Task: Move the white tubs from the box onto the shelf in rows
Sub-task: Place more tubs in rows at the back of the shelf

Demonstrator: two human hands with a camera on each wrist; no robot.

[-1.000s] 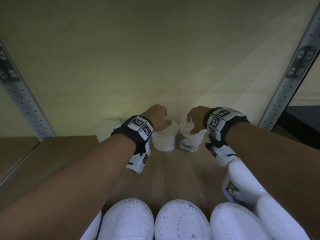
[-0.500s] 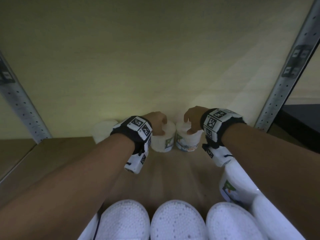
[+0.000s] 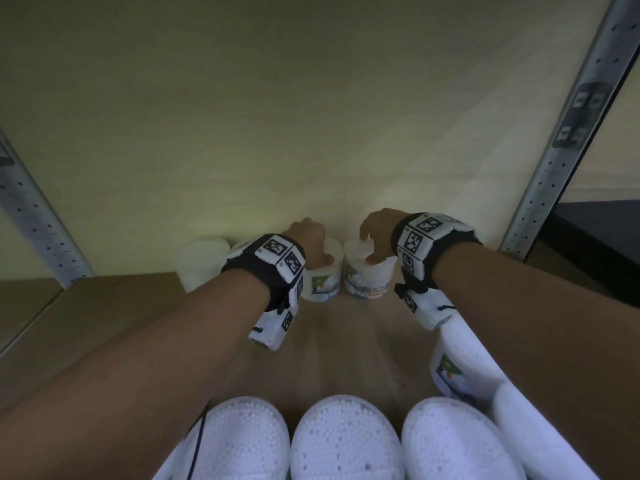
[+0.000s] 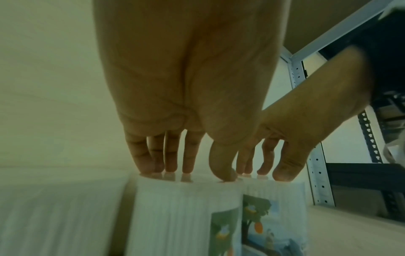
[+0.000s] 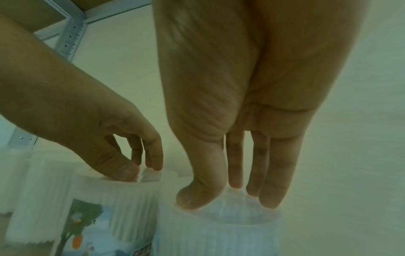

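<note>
Presently: two tubs held at the back of the shelf

Head view. Left hand [image 3: 309, 244] at 12 o'clock, fingers curled down over the lid of the left tub [image 3: 320, 284], which stands on the shelf [image 3: 114, 306] against the back wall [image 3: 311, 116]. Right hand [image 3: 379, 233] just to its right, fingers curled down on the lid of the right tub [image 3: 369, 278], label facing the camera. The two tubs stand upright, just beside each other. Further tubs [image 3: 202, 263] stand at 10 o'clock in the same back row; the nearer one is mostly hidden by the left wrist. Row of tubs [image 3: 346, 441] at 6 o'clock, seen from above, with more tubs [image 3: 460, 365] at 4 o'clock under the right forearm. Perforated metal uprights [image 3: 561, 140] at 2 o'clock and 9 o'clock. Tagged wrist bands [image 3: 277, 258] on both arms.

Left wrist view. Left hand [image 4: 190, 86] from below; fingers [image 4: 142, 164] and thumb bent down, tips gripping the lid rim of the left tub [image 4: 175, 216]. Right hand [image 4: 285, 147] at 3 o'clock, tips on the right tub [image 4: 282, 199], touching or nearly touching its neighbour. Another tub [image 4: 59, 216], blurred, at 8 o'clock.

Right wrist view. Right hand [image 5: 252, 86], thumb and fingers [image 5: 271, 190] pointing down, tips gripping the clear lid of the right tub [image 5: 219, 233]. Left hand [image 5: 98, 129] at 9 o'clock, tips pinching the lid of the left tub [image 5: 98, 199].
</note>
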